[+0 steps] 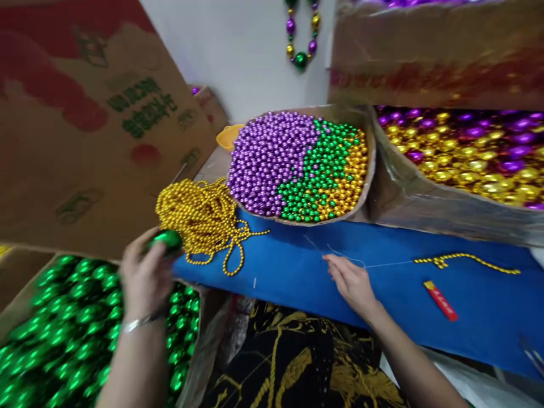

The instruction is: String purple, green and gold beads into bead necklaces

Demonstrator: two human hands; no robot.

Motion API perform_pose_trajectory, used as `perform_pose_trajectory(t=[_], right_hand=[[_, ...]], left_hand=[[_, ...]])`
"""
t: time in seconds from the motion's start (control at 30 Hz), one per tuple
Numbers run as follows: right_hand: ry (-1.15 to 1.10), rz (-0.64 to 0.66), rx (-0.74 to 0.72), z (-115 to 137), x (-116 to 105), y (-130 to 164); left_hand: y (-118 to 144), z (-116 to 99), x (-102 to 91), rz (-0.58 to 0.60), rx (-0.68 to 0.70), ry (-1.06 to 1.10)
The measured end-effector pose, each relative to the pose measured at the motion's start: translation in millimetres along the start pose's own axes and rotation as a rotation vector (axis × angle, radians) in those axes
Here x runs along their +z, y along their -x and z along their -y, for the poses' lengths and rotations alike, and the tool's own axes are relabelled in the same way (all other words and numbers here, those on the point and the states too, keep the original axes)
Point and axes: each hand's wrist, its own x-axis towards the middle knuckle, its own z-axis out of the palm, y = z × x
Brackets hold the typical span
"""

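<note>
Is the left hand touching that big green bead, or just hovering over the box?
Touching. The head view shows the left hand with its fingers wrapped around the big green bead, lifted above the box of green beads.

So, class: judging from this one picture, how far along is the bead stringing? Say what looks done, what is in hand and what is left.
Done: a short run of gold beads sits on the thread across the blue table. In hand: the right hand pinches the thread's free end, and the left hand holds a large green bead. Left: most of the thread is bare, and the tray of small beads and box of green beads remain full.
</note>
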Motion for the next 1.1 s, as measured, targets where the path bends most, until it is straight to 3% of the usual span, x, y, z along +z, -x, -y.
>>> perform_pose_trajectory(t=[0.03,0.13,0.2,0.27,0.4,0.5,0.6,0.7,0.77,0.97,1.03,1.1], right_hand=[[0.038,-0.022,-0.028,4,-1,-3],[0.139,-0.066,-0.083,14,-7,-9],[0.177,-0.067,-0.089,18,-12,-10],[0.203,-0.063,-0.085,21,-16,-8],[0.259,-0.063,-0.066,18,-21,-4],[0.286,-0.087,-0.032,14,-21,-1],[0.274,-0.075,-0.007,10,-21,1],[0.266,-0.063,-0.003,10,-22,3],[0.269,-0.074,-0.012,11,-22,3],[0.273,-0.076,-0.056,15,-21,1],[0.279,-0.064,-0.058,17,-21,1],[0.293,-0.046,-0.054,18,-22,1]], left_hand=[[-1,6,22.0,0.084,-0.107,0.134],[7,21,90.5,0.481,-0.398,0.391],[17,27,126.1,0.608,-0.504,0.500],[26,30,148.2,0.657,-0.560,0.569],[31,38,164.2,0.690,-0.622,0.631],[28,45,167.2,0.792,-0.692,0.655],[27,50,168.5,0.865,-0.678,0.623],[30,54,170.1,0.872,-0.595,0.566],[33,58,172.0,0.839,-0.467,0.470],[38,68,177.5,0.546,0.440,-0.204],[39,68,178.2,0.508,0.621,-0.345],[39,67,179.2,0.475,0.705,-0.394]])
